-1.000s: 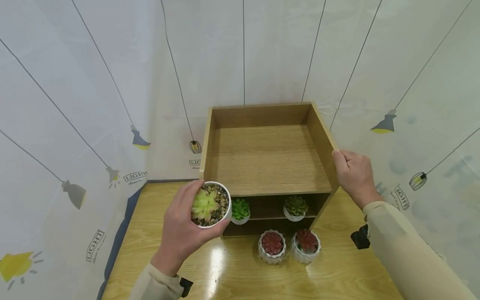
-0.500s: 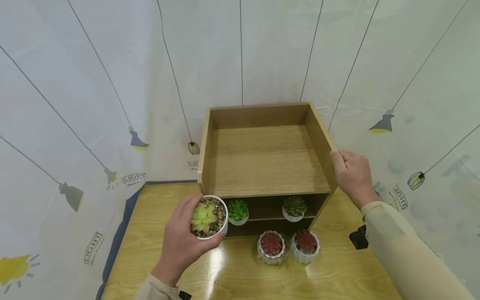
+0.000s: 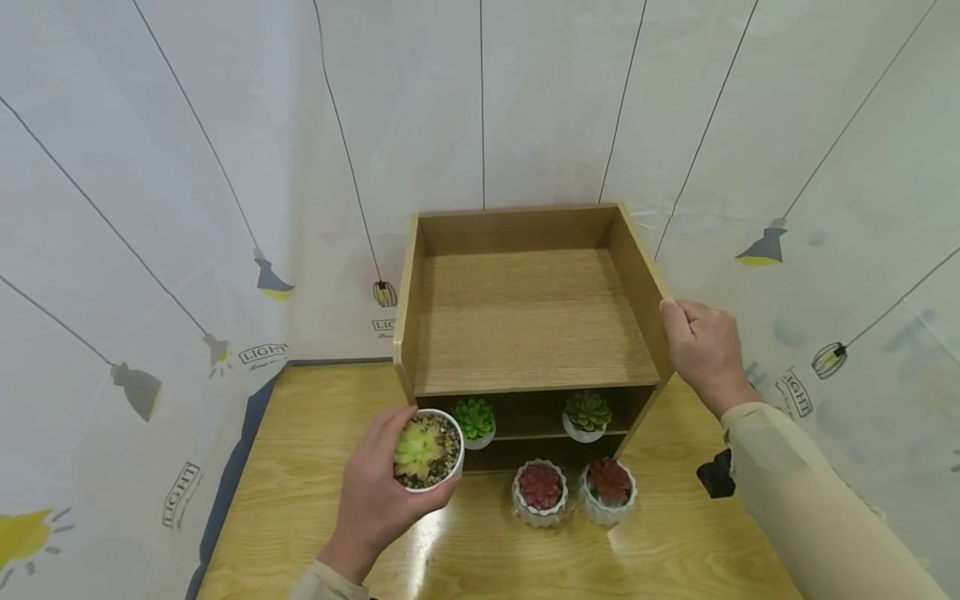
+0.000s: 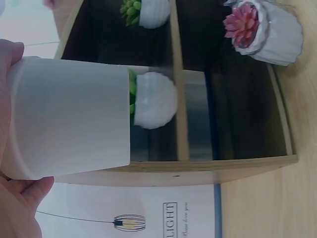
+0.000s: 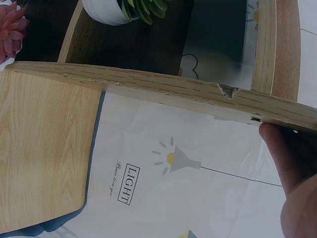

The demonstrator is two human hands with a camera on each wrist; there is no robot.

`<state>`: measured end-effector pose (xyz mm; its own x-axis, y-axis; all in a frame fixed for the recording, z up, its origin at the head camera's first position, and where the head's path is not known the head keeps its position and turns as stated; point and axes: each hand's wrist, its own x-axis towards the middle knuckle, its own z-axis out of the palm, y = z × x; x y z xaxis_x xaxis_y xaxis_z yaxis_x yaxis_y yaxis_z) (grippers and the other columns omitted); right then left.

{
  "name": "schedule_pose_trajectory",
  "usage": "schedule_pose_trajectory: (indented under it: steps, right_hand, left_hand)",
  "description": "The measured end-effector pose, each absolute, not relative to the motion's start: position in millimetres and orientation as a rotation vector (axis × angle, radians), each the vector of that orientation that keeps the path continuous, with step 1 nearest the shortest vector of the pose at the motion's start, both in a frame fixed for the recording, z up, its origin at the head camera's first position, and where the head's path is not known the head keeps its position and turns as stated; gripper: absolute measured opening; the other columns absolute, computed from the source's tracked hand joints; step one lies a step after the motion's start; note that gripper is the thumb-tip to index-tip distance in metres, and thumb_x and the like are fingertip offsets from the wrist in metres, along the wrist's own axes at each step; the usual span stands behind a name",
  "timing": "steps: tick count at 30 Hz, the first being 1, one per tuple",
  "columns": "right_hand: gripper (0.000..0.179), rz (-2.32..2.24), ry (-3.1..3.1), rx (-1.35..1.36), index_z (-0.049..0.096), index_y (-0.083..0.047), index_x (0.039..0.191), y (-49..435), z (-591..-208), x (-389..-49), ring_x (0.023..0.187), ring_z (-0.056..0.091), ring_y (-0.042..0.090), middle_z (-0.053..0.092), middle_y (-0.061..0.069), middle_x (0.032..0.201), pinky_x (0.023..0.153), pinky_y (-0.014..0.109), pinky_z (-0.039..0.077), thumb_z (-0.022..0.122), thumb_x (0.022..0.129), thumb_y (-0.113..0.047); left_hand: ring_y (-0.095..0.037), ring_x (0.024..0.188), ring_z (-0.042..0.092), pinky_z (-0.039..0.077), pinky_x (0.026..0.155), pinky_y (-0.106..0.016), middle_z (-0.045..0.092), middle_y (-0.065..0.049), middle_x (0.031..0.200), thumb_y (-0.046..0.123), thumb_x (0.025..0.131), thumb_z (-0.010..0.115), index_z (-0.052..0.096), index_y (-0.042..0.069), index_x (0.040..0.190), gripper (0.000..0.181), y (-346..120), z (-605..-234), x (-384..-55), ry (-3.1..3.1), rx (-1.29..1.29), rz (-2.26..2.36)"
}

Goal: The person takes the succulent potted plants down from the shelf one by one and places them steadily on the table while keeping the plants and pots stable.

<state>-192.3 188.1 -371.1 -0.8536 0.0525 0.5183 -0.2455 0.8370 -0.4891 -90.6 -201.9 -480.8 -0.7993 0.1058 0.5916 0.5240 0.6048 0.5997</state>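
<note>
My left hand [image 3: 375,496] grips a white pot [image 4: 72,119] around its side, with fingers and thumb on opposite sides. In it grows a pale green succulent [image 3: 418,450] set in small pebbles. The pot is raised in front of the left side of a wooden shelf unit [image 3: 532,321]. At the unit's right side panel, my right hand [image 3: 705,350] holds the upper edge; the right wrist view shows a digit [image 5: 277,153] against that panel, the rest partly hidden. A bright green succulent [image 3: 474,419] and a dark green one [image 3: 588,412] sit in white pots on the middle shelf.
Two red succulents, the left one [image 3: 542,487] and the right one [image 3: 609,482], stand in ribbed white pots before the unit on the wooden table [image 3: 300,467]. Behind and beside the table hangs a pale sheet [image 3: 555,100] printed with lamps.
My left hand has come down and toward me with the potted succulent, from beside the unit's top front corner to below it. My right hand keeps its hold on the side panel.
</note>
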Motion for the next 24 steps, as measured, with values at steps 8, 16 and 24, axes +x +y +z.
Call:
schedule_pose_trajectory:
  steps: [8, 16, 24]
  right_hand:
    - [0.055, 0.752, -2.49, 0.132, 0.035, -0.013, 0.053, 189, -373, -194, 0.043, 0.018, 0.009, 0.027, -0.004, 0.049, 0.045, 0.029, 0.019, 0.042, 0.107, -0.02]
    - [0.056, 0.753, -2.487, 0.133, 0.035, -0.013, 0.053, 190, -373, -193, 0.043, 0.018, 0.009, 0.027, -0.004, 0.049, 0.044, 0.028, 0.019, 0.042, 0.107, -0.021]
    - [0.056, 0.773, -2.482, 0.153, 0.035, -0.013, 0.053, 188, -372, -192, 0.043, 0.02, 0.013, 0.028, -0.004, 0.048, 0.045, 0.029, 0.02, 0.041, 0.108, -0.023]
  left_hand:
    - [-0.023, 0.111, 0.064, 0.06, 0.086, -0.045, 0.062, -0.008, 0.13, 0.042, 0.06, 0.096, 0.058, 0.005, 0.138, 0.095, -198, -493, -90, -2.35, -0.502, -1.068]
    - [-0.021, 0.11, 0.065, 0.061, 0.083, -0.042, 0.061, -0.007, 0.131, 0.042, 0.061, 0.097, 0.058, 0.005, 0.138, 0.094, -197, -508, -86, -2.384, -0.503, -1.076]
    - [-0.023, 0.111, 0.065, 0.06, 0.087, -0.045, 0.061, -0.009, 0.131, 0.041, 0.058, 0.099, 0.06, 0.003, 0.136, 0.095, -195, -522, -84, -2.413, -0.474, -1.087]
